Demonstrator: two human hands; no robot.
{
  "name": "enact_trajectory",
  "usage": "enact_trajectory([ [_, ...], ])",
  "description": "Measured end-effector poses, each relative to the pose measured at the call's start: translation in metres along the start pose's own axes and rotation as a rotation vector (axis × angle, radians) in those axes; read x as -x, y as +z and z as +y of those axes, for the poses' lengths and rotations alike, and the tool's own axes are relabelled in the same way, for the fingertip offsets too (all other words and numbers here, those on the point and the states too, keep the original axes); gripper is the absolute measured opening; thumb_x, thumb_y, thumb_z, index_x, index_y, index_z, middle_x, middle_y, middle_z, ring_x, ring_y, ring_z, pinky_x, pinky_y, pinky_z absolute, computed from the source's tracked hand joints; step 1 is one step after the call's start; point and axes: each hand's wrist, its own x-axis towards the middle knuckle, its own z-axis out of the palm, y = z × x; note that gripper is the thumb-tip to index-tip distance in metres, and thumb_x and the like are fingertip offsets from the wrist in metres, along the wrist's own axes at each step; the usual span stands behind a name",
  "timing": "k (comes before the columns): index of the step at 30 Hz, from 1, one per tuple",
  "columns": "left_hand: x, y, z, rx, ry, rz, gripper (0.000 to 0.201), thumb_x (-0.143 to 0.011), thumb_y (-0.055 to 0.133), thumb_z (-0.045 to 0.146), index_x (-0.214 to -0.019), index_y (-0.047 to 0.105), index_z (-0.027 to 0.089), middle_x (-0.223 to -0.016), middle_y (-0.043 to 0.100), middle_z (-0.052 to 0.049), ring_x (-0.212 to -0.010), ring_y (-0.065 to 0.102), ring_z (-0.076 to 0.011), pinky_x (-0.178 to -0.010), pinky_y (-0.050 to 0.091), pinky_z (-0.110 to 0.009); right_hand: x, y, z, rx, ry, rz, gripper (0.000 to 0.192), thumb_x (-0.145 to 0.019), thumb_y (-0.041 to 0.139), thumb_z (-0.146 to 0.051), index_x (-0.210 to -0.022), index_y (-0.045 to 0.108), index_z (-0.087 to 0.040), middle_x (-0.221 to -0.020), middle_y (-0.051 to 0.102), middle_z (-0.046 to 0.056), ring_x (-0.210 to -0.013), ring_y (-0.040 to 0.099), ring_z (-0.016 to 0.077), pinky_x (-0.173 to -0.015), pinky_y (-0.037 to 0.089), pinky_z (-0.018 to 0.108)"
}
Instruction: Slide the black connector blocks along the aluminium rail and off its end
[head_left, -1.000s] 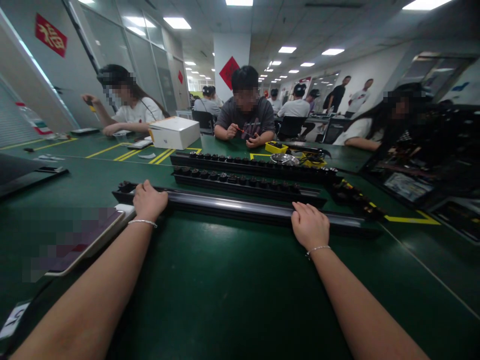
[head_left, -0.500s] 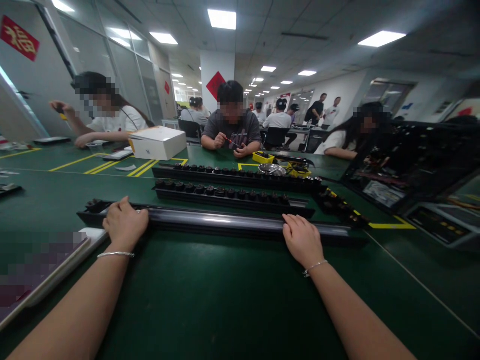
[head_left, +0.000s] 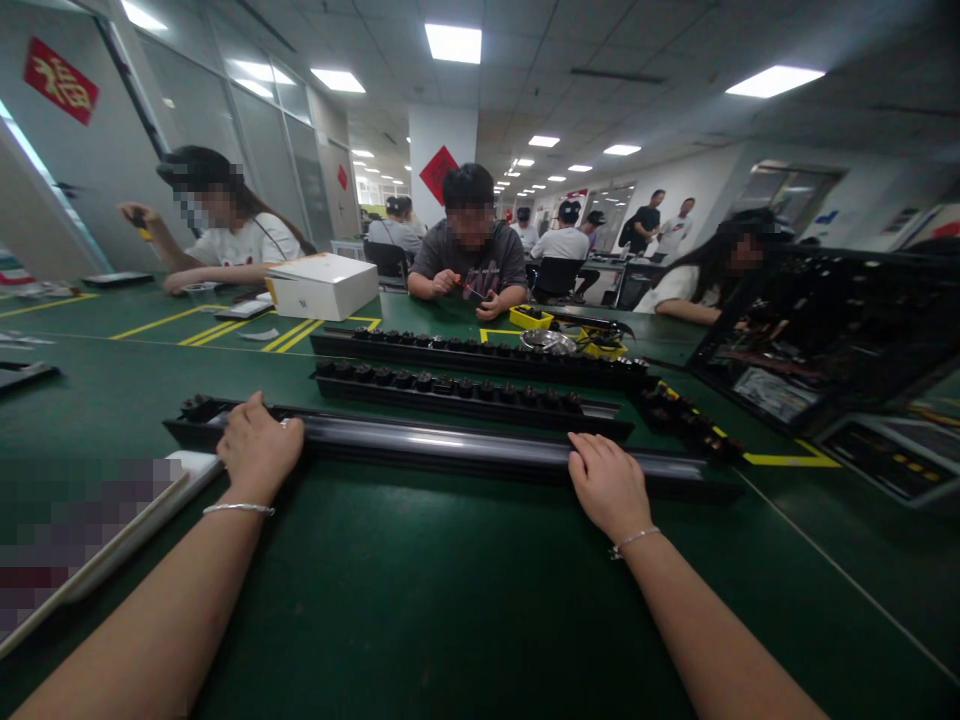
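Observation:
A long black strip [head_left: 442,447] with a glossy rounded top lies across the green table [head_left: 420,590] in front of me. My left hand [head_left: 259,450] grips it near its left end, fingers curled over the top. My right hand [head_left: 609,487] grips it right of the middle in the same way. Each wrist wears a thin silver bracelet. Behind it lie two more long black strips [head_left: 465,387] studded with several round sockets.
A tablet [head_left: 112,545] lies at my left forearm. A white box [head_left: 322,285] stands at the back left, a yellow tray [head_left: 531,318] and a metal dish [head_left: 549,341] at the back middle. Black equipment [head_left: 825,340] fills the right. Three people sit across the table.
The view tilted up and then settled a little to the right. Both hands have stayed on the black strip at the same places.

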Motion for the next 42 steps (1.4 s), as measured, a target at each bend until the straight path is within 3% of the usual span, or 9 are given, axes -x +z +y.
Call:
enact_trajectory([
  [5,0.001,0.002,0.0,0.012,-0.032,0.026,0.07,-0.08,0.038,0.041,-0.138,0.031,0.004,-0.14,0.038,-0.024,-0.131,0.032,-0.0374,-0.107,0.023,-0.054,0.0,-0.001,-0.001,-0.012,0.012,0.003,0.043,-0.091,0.031,-0.032,-0.121,0.059,-0.021,-0.124,0.06,0.005,-0.119,0.048,0.023,-0.096,0.036,0.041],
  [12,0.0,0.0,0.001,0.008,-0.07,-0.023,0.071,-0.08,0.038,0.044,-0.139,0.03,0.005,-0.137,0.041,-0.025,-0.13,0.033,-0.0381,-0.107,0.02,-0.055,0.0,-0.001,0.0,-0.016,0.017,-0.01,0.043,-0.091,0.031,-0.032,-0.122,0.059,-0.021,-0.124,0.06,0.005,-0.119,0.048,0.0233,-0.096,0.036,0.04],
  [24,-0.001,0.0,0.0,0.005,-0.047,0.016,0.07,-0.078,0.042,0.041,-0.137,0.034,0.004,-0.133,0.048,-0.025,-0.125,0.042,-0.0382,-0.104,0.029,-0.051,-0.001,0.002,0.002,-0.02,0.003,0.017,0.041,-0.09,0.033,-0.031,-0.12,0.06,-0.021,-0.123,0.061,0.005,-0.118,0.049,0.0229,-0.095,0.037,0.039],
  [36,-0.007,-0.002,-0.001,0.02,-0.039,0.005,0.055,-0.082,0.038,0.032,-0.131,0.043,0.006,-0.127,0.055,-0.022,-0.119,0.05,-0.0361,-0.1,0.035,-0.049,0.0,0.001,0.002,-0.065,0.025,-0.004,0.043,-0.091,0.03,-0.034,-0.12,0.059,-0.021,-0.125,0.06,0.005,-0.12,0.047,0.0237,-0.097,0.034,0.042],
  [42,-0.01,0.004,-0.006,0.039,-0.018,0.031,0.053,-0.083,0.04,0.03,-0.13,0.045,0.005,-0.125,0.055,-0.022,-0.117,0.051,-0.0344,-0.099,0.037,-0.047,0.002,-0.001,0.007,-0.111,-0.052,-0.016,0.041,-0.091,0.035,-0.043,-0.118,0.058,-0.022,-0.129,0.057,0.008,-0.122,0.045,0.024,-0.1,0.031,0.044],
])
